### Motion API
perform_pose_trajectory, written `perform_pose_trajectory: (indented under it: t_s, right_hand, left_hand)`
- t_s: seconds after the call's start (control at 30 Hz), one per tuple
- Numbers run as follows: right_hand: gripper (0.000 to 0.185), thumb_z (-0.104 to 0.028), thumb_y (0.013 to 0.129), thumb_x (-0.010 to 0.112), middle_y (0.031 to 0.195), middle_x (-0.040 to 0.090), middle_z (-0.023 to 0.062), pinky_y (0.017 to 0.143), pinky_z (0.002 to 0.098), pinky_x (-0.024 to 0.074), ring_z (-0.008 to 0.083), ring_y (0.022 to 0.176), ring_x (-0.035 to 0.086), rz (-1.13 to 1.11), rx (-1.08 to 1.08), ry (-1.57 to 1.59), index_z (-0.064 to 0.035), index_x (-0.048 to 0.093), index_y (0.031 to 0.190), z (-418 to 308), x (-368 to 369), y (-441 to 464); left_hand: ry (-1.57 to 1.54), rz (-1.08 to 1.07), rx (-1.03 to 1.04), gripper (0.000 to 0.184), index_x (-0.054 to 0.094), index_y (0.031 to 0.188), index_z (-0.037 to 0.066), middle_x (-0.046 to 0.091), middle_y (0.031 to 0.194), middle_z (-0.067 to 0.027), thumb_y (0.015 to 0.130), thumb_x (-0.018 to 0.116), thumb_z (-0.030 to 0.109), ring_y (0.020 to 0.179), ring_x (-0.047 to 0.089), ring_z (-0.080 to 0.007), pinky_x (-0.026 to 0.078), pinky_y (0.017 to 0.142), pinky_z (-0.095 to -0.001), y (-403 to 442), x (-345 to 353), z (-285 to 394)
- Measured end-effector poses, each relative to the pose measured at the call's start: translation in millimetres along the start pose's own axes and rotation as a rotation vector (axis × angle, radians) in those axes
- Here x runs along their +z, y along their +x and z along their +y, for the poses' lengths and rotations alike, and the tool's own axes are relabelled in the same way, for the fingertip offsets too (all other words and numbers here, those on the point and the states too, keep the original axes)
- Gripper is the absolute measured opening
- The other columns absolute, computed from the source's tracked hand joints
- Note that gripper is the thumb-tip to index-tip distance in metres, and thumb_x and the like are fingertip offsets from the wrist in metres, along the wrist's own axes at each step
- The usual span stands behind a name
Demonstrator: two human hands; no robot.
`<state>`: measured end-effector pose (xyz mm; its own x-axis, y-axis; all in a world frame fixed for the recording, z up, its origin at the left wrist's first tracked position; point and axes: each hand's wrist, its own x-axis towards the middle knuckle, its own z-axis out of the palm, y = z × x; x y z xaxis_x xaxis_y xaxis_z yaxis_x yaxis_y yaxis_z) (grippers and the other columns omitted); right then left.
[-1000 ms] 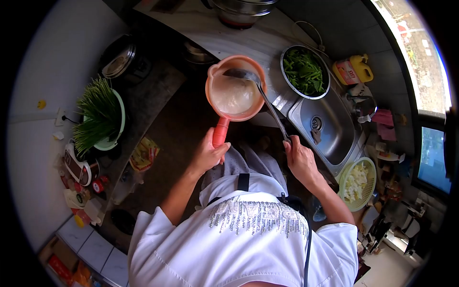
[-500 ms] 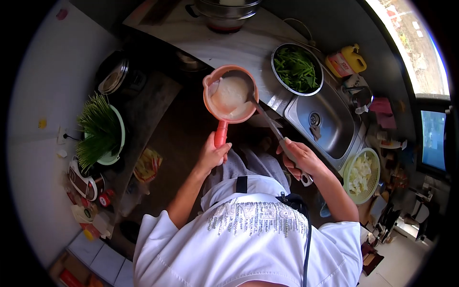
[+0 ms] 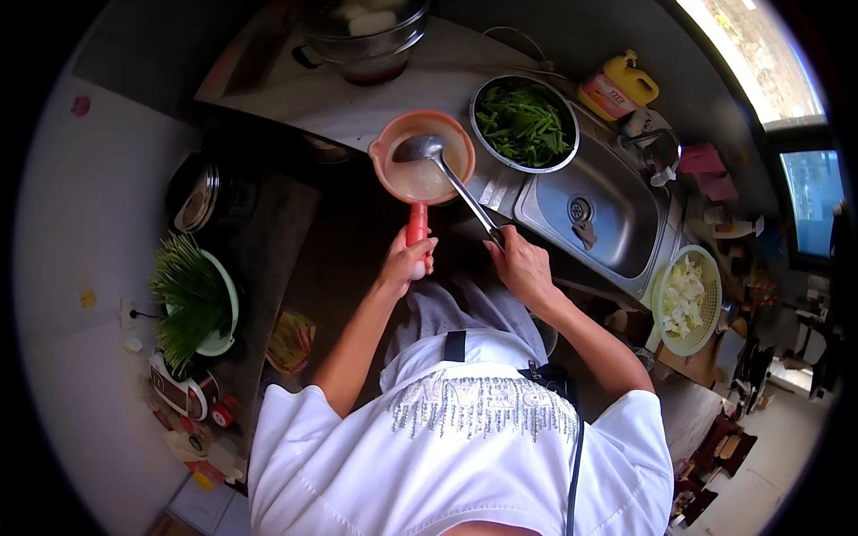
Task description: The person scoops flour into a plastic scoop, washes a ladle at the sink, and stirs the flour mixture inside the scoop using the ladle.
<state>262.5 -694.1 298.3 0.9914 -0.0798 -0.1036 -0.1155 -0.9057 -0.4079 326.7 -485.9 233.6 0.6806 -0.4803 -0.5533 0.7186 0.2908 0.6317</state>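
My left hand [image 3: 407, 259] is wrapped round the red handle of an orange plastic dipper [image 3: 381, 171], held out in front of my body. Cloudy whitish liquid [image 3: 420, 181] lies inside the dipper. In my right hand [image 3: 525, 266] is the handle of a metal ladle [image 3: 465, 195]. The ladle's bowl is over the inside of the dipper, tilted so that its shiny metal side shows. Whether its lower edge touches the liquid, I cannot tell.
A bowl of cut green vegetables [image 3: 525, 123] stands beside the steel sink [image 3: 617, 246]. Right of the sink is a basket of pale chopped leaves [image 3: 686, 299]. A pot [image 3: 366, 45] and yellow jug [image 3: 618, 87] stand farther back. Long green stalks [image 3: 188, 299] fill a tub at left.
The ladle's bowl has come up and turned over inside the dipper, and my right hand has moved up and left. My left hand keeps its grip. The head view has shifted slightly.
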Motion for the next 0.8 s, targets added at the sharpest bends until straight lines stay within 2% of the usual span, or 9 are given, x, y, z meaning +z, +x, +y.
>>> perform_pose_trajectory:
  t_s: [0.17,0.2,0.47,0.5,0.53,0.63,0.67,0.77,0.8]
  right_hand:
    - [0.028,-0.02,0.083,0.063,0.079,0.063,0.0179,0.057,0.0451,0.0481,0.0367,0.07,0.062,0.093,-0.044,0.03,-0.002,0.048,0.099,16,22,31]
    - [0.034,-0.015,0.081,0.062,0.081,0.061,0.0207,0.065,0.0477,0.0475,0.0398,0.077,0.061,0.036,0.02,0.053,-0.0021,0.046,0.107,18,23,36]
    - [0.035,-0.021,0.08,0.066,0.086,0.062,0.0191,0.072,0.0488,0.0462,0.0388,0.083,0.058,-0.001,0.019,0.081,-0.0027,0.05,0.106,50,35,65]
    - [0.037,-0.023,0.08,0.067,0.089,0.063,0.017,0.073,0.0483,0.0459,0.0378,0.085,0.058,0.011,-0.003,0.076,-0.0024,0.05,0.105,50,31,68]
    - [0.044,-0.026,0.082,0.067,0.096,0.064,0.0213,0.078,0.0471,0.0469,0.0393,0.093,0.057,-0.051,0.015,0.088,-0.0022,0.052,0.116,50,24,69]
    - [0.049,-0.03,0.083,0.067,0.11,0.061,0.021,0.087,0.0421,0.0465,0.0369,0.104,0.057,-0.001,-0.061,0.201,-0.0017,0.053,0.121,62,-3,74]
    - [0.051,-0.033,0.085,0.065,0.12,0.059,0.0193,0.093,0.0385,0.0439,0.0324,0.112,0.055,-0.109,-0.021,0.363,-0.0016,0.053,0.124,70,-25,73]
    - [0.043,-0.032,0.094,0.054,0.122,0.058,0.0123,0.097,0.0349,0.0418,0.0238,0.113,0.055,-0.275,0.053,0.83,-0.0035,0.053,0.126,86,-99,60]
    - [0.043,-0.033,0.095,0.053,0.122,0.058,0.0118,0.098,0.0339,0.0414,0.0221,0.113,0.055,-0.259,0.048,0.992,-0.0031,0.053,0.126,97,-118,53]
  left_hand:
    - [-0.036,-0.026,-0.011,0.03,0.045,0.108,0.007,0.05,0.073,-0.0034,0.084,0.063,0.008,0.052,0.051,-0.0103,0.044,0.047,-0.0254,51,-11,-9]
    - [-0.038,-0.037,-0.011,0.029,0.045,0.108,0.007,0.05,0.074,-0.0033,0.084,0.063,0.009,0.052,0.051,-0.0105,0.045,0.047,-0.0256,62,-13,-10]
    - [-0.019,-0.076,0.019,0.031,0.045,0.107,0.008,0.055,0.075,-0.0047,0.086,0.064,0.019,0.053,0.055,-0.013,0.049,0.048,-0.0263,106,-11,-9]
    - [0.009,-0.068,-0.014,0.033,0.047,0.112,0.007,0.057,0.083,-0.0066,0.087,0.063,0.023,0.061,0.057,-0.014,0.051,0.054,-0.0273,106,-11,-5]
    - [0.037,-0.061,-0.048,0.037,0.048,0.117,0.007,0.059,0.091,-0.0085,0.089,0.062,0.027,0.068,0.06,-0.0149,0.054,0.061,-0.0282,105,-11,-1]
    - [0.015,-0.088,-0.082,0.044,0.048,0.121,0.005,0.061,0.102,-0.0114,0.089,0.06,0.034,0.081,0.062,-0.0186,0.055,0.072,-0.0335,114,-21,-2]
    - [0.011,-0.105,-0.105,0.05,0.046,0.124,0.005,0.06,0.108,-0.0123,0.089,0.059,0.039,0.089,0.062,-0.0205,0.054,0.078,-0.0361,117,-26,-3]
    - [0.045,-0.092,-0.039,0.056,0.044,0.128,0.007,0.058,0.112,-0.0108,0.09,0.057,0.046,0.097,0.059,-0.0201,0.05,0.084,-0.0344,106,-33,2]
    - [0.05,-0.083,-0.094,0.059,0.042,0.133,0.008,0.054,0.12,-0.0101,0.091,0.054,0.048,0.105,0.055,-0.0202,0.044,0.092,-0.0351,104,-46,1]
